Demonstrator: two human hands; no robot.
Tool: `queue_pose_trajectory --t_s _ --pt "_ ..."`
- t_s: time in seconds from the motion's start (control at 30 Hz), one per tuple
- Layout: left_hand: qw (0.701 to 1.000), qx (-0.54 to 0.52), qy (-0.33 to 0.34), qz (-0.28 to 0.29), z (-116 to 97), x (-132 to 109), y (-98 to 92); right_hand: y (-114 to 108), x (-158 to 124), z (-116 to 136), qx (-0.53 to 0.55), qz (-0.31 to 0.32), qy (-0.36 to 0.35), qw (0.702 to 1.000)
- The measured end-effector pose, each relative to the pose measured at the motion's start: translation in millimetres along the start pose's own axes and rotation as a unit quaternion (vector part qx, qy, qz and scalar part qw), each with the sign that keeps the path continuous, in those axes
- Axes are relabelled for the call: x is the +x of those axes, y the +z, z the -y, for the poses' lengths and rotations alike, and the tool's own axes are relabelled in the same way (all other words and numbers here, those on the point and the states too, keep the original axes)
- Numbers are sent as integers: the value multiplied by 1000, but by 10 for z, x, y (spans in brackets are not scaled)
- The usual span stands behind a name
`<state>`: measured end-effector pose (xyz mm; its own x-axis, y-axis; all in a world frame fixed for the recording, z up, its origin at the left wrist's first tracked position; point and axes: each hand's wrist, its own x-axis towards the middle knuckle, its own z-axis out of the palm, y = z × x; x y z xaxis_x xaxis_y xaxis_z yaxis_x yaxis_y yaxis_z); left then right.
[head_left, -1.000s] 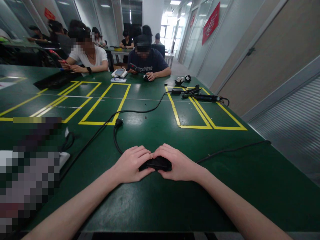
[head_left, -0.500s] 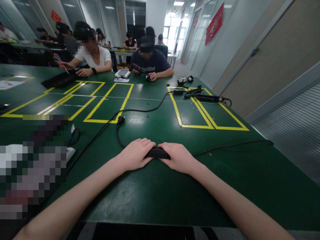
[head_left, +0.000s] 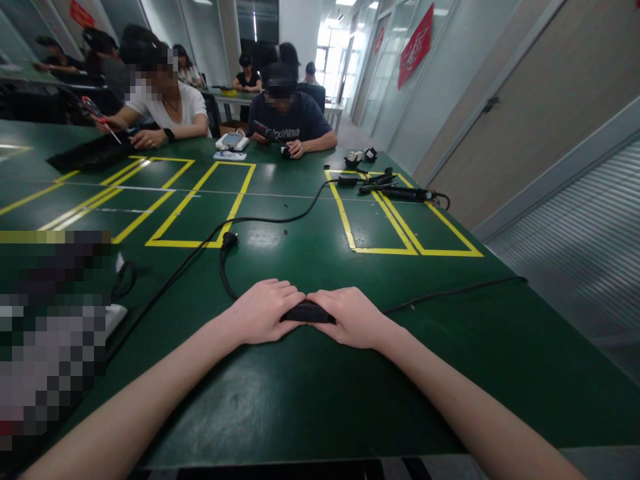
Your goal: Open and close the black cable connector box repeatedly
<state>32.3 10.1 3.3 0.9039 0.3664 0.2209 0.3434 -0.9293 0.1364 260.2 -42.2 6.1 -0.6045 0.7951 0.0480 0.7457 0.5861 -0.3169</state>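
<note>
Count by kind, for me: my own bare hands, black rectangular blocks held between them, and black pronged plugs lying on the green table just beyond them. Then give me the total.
Your left hand and right hand, both bare: 2
Black rectangular block, held in both: 1
Black pronged plug: 1
Total: 4

the single head-worn camera looks forward and down from over the near edge of the glossy dark-green table (head_left: 280, 407), close above the bare left hand (head_left: 267, 312) and bare right hand (head_left: 354, 317), facing the bright paned window (head_left: 323, 59) well beyond.
</note>
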Motion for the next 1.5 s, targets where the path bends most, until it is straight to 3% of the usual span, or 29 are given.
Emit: queue_pose_trajectory --t_s 0.5,0.97,1.17,1.33,1.4,1.5 --pt "996 -1 24 -81 25 -46 -27 -26 -48 -33 -16 -54 -29 998" --pt "995 -6 22 -100 23 -59 -18 -35 -63 -49 -1 -91 -43 995" --pt "980 47 11 -192 158 -129 -108 -49 -105 -98 49 -142 -23 988" --pt "942 109 -30 -315 132 -138 -111 -87 -119 -200 163 -274 54 946" --pt "945 99 -4 -313 81 -114 -78 -140 -117 -280 207 -335 110 913" --pt "957 70 48 -277 21 -70 -28 -267 -130 -460 296 -421 170 840"
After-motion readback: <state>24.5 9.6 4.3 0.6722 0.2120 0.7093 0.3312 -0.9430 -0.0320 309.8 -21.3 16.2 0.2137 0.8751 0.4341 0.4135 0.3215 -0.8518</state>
